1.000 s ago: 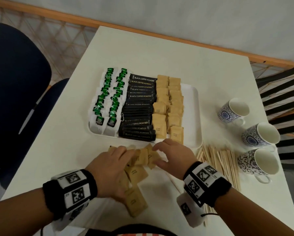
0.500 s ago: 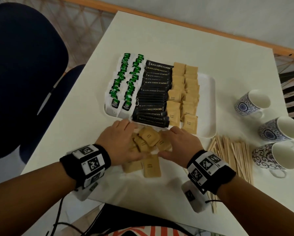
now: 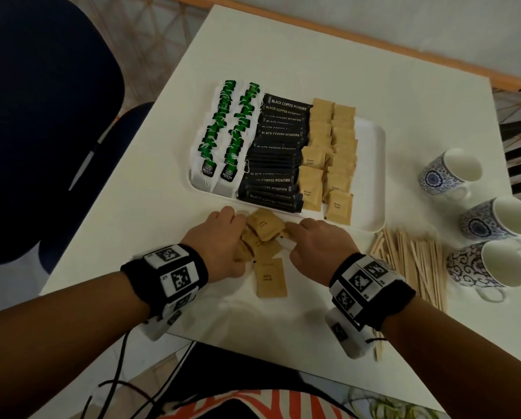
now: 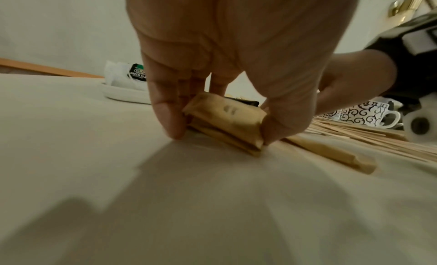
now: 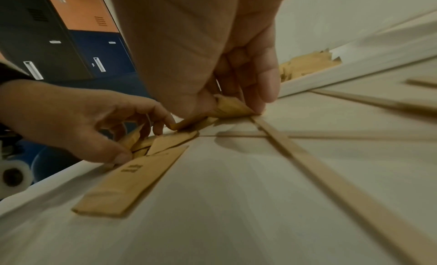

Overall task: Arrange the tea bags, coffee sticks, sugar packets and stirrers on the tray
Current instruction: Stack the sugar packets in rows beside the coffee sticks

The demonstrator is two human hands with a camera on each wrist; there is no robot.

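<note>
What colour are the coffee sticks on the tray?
Black, with pale lettering; the coffee sticks show best in the head view.

Bare strip along the tray's (image 3: 374,176) right edge; stirrers (image 3: 413,261) and three mugs (image 3: 495,219) crowd the table's (image 3: 313,55) right edge.

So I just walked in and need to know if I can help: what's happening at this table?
A person is gathering loose brown sugar packets on the table in front of the tray. The left hand pinches a small stack of them; the right hand pinches another packet. Green tea bags, black coffee sticks and sugar packets already fill the tray; the wooden stirrers lie beside it.
</note>
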